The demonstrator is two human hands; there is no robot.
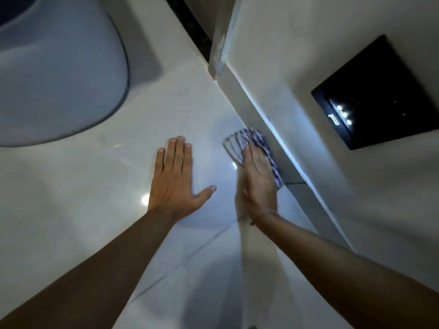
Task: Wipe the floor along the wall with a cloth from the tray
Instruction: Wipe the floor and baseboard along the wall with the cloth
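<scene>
The right hand lay flat, fingers together and extended, pressing down on a blue-and-white striped cloth; it was blurred, and whether the fingers curled around any fabric could not be told. The cloth lay on the floor right at its edge where it met the wall, bunched against the pale skirting, with part of it showing past the fingertips and along the hand's wall side. The left hand rested just beside it, palm down on the glossy tile, fingers together and thumb splayed, holding nothing. Farther along the floor, toward its far left edge, stood a rounded white fixture. On the wall, well apart from the cloth, a black square panel carried small bright lights.
</scene>
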